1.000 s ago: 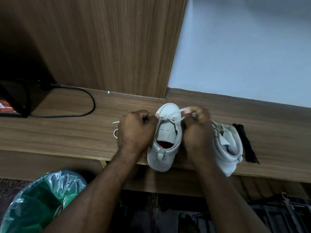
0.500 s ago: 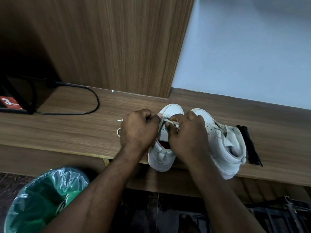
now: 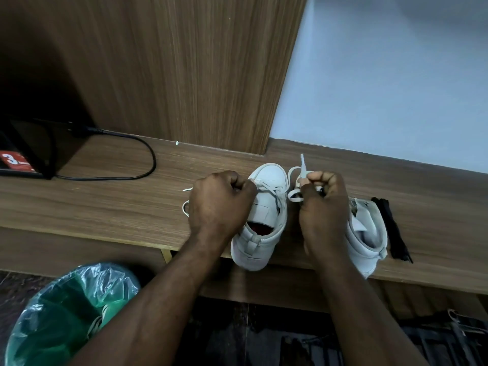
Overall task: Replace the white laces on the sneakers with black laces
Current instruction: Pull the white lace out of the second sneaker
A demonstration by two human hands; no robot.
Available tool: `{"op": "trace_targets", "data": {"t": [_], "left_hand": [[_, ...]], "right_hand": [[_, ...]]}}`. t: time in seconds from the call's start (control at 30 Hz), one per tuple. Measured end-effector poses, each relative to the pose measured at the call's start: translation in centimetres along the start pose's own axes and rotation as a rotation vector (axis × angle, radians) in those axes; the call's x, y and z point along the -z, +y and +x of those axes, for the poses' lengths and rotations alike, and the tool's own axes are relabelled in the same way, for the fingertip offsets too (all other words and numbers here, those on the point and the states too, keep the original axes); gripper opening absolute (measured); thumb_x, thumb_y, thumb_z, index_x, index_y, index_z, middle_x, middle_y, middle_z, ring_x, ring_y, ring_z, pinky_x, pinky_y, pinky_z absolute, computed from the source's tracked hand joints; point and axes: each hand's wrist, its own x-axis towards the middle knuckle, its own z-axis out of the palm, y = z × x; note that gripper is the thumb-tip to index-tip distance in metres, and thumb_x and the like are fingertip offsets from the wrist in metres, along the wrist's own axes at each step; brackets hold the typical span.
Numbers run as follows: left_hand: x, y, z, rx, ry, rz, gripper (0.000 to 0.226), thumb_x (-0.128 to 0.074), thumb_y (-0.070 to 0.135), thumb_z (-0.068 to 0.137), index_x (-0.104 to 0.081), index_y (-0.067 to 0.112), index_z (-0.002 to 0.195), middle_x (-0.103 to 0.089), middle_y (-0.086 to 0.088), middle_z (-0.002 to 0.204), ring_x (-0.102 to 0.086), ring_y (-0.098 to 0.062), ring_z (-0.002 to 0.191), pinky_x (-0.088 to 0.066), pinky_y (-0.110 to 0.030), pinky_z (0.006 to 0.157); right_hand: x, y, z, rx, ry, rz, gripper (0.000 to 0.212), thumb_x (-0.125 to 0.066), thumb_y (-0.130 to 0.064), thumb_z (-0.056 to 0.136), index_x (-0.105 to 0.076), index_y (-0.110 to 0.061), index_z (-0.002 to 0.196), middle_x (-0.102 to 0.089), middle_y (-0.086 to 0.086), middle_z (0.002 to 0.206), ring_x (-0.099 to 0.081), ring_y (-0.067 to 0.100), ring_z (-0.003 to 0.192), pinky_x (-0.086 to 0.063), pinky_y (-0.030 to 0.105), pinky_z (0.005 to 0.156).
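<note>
Pinching a freed end of the white lace, my right hand sits just right of the left sneaker; my fisted left hand grips the other strand. The shoe lies between them, toe pointing away from me.

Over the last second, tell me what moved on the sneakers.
The right hand drew away from the left sneaker toward the right, pulling a length of white lace free; its tip now sticks up above the fingers. The left hand stayed clenched at that sneaker's left side, gripping the lace. The other sneaker and the black laces lie where they were.
</note>
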Motion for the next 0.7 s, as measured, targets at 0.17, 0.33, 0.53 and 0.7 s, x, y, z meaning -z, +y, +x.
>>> {"op": "trace_targets", "data": {"t": [0.17,0.33,0.53,0.7], "left_hand": [[0.2,0.3,-0.8,-0.158,0.071,0.100,0.011,-0.067,0.033,0.085,-0.072,0.025,0.079,-0.065,0.010,0.077,-0.059,-0.010,0.068,-0.042,-0.029,0.059],[-0.3,0.5,0.0,-0.333,-0.081,0.187,0.022,-0.063,0.024,0.089,-0.079,0.028,0.102,-0.060,0.007,0.105,-0.054,-0.022,0.102,-0.050,-0.039,0.080],[-1.7,0.2,0.6,-0.347,-0.197,0.243,0.022,-0.063,0.028,0.093,-0.078,0.035,0.107,-0.052,0.008,0.112,-0.040,-0.020,0.103,-0.033,-0.027,0.084],[-1.7,0.3,0.7,-0.307,-0.239,0.221,0.015,-0.066,0.032,0.091,-0.076,0.038,0.102,-0.049,0.013,0.113,-0.037,-0.015,0.105,-0.032,-0.024,0.086]], "right_hand": [[0.2,0.3,-1.0,0.124,-0.085,-0.341,0.020,-0.066,-0.015,0.094,-0.072,-0.029,0.107,-0.071,-0.016,0.107,-0.062,0.002,0.095,-0.044,0.014,0.086],[0.2,-0.2,-1.9,0.337,-0.100,-0.408,0.017,-0.068,-0.025,0.095,-0.070,-0.021,0.111,-0.070,-0.008,0.108,-0.059,0.005,0.095,-0.045,0.020,0.084],[1.1,-0.1,-2.6,0.396,-0.218,-0.399,0.021,-0.071,-0.028,0.087,-0.066,-0.026,0.107,-0.065,-0.014,0.101,-0.063,0.004,0.089,-0.056,0.030,0.078],[0.8,0.5,-2.9,0.339,-0.201,-0.524,0.019,-0.072,-0.025,0.084,-0.063,-0.029,0.101,-0.066,-0.013,0.093,-0.061,-0.001,0.078,-0.051,0.026,0.071]]}}
